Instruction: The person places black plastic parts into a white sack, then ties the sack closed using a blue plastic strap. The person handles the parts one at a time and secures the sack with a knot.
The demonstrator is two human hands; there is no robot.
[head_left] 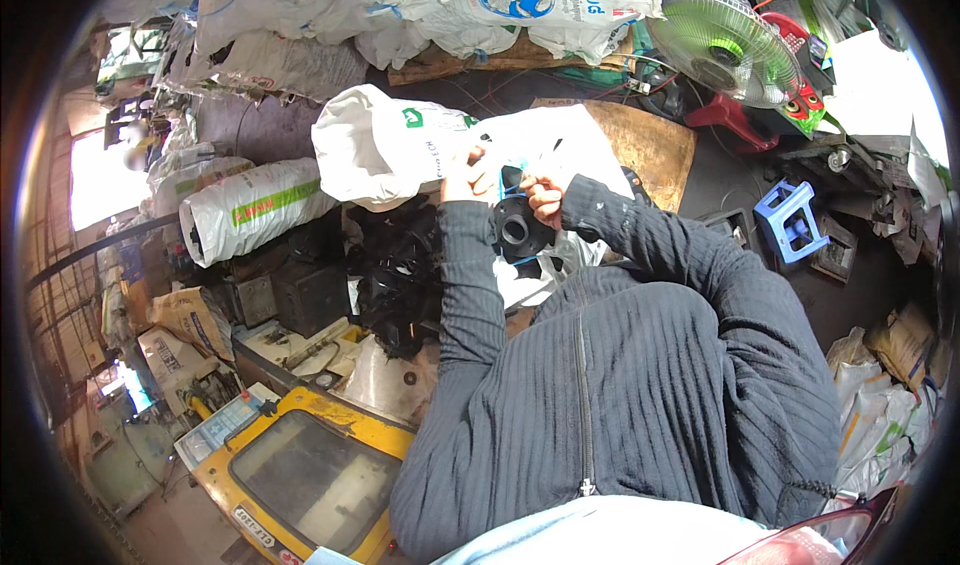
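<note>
My left hand [468,175] is closed, its fingers curled together just right of an open white woven sack [352,160]. Across a small gap my right hand [545,197] is closed too, with fingers bent inward. What either hand grips is too small and overexposed to make out. Right below them lies a black plastic part with a round hole [508,252], partly covered by my right hand. Bits of bright blue show between the hands and along this part. Glare washes out the white surface [590,130] behind my fingers.
A filled white sack with a green band [275,205] lies at left, near black plastic bags [395,275]. A machine with a yellow-framed window [310,470] stands at lower left. To the right are a standing fan [720,50], a blue stool [790,220] and a brown board [650,155].
</note>
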